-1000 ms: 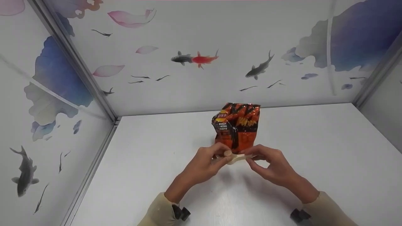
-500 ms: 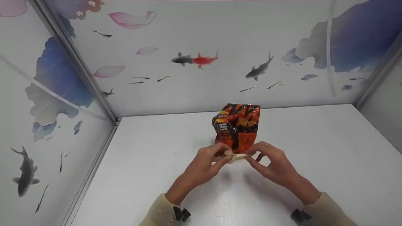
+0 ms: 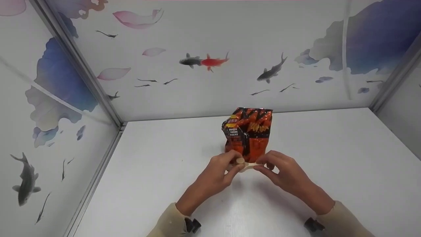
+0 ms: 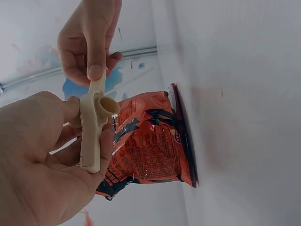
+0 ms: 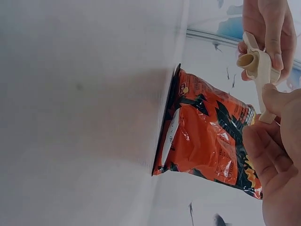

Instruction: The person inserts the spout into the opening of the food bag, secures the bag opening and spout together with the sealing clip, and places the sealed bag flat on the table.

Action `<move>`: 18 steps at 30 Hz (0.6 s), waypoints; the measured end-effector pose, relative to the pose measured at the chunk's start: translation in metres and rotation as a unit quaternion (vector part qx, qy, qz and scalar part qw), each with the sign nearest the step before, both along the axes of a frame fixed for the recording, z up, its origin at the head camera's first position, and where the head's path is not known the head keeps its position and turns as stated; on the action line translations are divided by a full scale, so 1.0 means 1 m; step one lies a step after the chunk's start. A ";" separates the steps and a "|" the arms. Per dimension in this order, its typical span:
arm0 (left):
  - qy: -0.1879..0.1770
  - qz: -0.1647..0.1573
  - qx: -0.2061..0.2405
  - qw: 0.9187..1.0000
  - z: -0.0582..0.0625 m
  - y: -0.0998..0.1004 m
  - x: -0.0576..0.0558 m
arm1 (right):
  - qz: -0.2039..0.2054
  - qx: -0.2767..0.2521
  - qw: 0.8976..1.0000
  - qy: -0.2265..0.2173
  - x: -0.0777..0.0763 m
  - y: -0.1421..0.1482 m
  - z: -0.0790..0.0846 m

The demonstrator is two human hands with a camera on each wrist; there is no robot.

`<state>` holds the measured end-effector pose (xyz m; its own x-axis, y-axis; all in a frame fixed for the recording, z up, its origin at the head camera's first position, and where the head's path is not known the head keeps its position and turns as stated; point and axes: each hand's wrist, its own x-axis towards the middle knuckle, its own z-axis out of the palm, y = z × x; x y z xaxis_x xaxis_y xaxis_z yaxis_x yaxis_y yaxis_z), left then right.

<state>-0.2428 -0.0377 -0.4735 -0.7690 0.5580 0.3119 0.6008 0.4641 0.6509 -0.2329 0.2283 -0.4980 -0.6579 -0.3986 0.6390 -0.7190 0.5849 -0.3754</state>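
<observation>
Both hands hold a cream plastic bag clip with a round pouring spout (image 4: 91, 132) in front of a snack bag. My left hand (image 3: 217, 169) grips the spout end, thumb on the near side and fingers behind. The narrower end is pinched between thumb and fingertips of my right hand (image 3: 284, 169). In the right wrist view the clip's body (image 5: 264, 77) runs from one hand to the other, the spout's hollow mouth facing the camera. Just beyond the hands, the orange and black snack bag (image 3: 255, 131) stands upright, its lower front partly hidden by them.
The bag stands on a white tabletop (image 3: 164, 148). A white back wall (image 3: 230, 89) printed with fish and petals rises behind it. Another printed panel (image 3: 70, 131) closes the left side, joined by a metal frame bar (image 3: 79, 65).
My right fingertips have shifted slightly left along the clip, and my left hand has edged slightly right. The snack bag has stayed in place.
</observation>
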 end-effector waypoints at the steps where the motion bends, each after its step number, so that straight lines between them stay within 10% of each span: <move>1: 0.002 0.002 -0.001 1.000 0.000 0.001 0.000 | -0.003 0.004 1.000 0.005 0.000 0.000 0.000; 18: 0.023 0.021 -0.018 0.999 -0.001 0.007 0.005 | -0.030 0.036 0.998 0.046 0.002 -0.002 0.003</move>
<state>-0.2381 -0.0307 -0.4741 -0.7775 0.5373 0.3269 0.6088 0.5122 0.6059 -0.2314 0.2261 -0.4951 -0.6221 -0.4085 0.6679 -0.7116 0.6507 -0.2649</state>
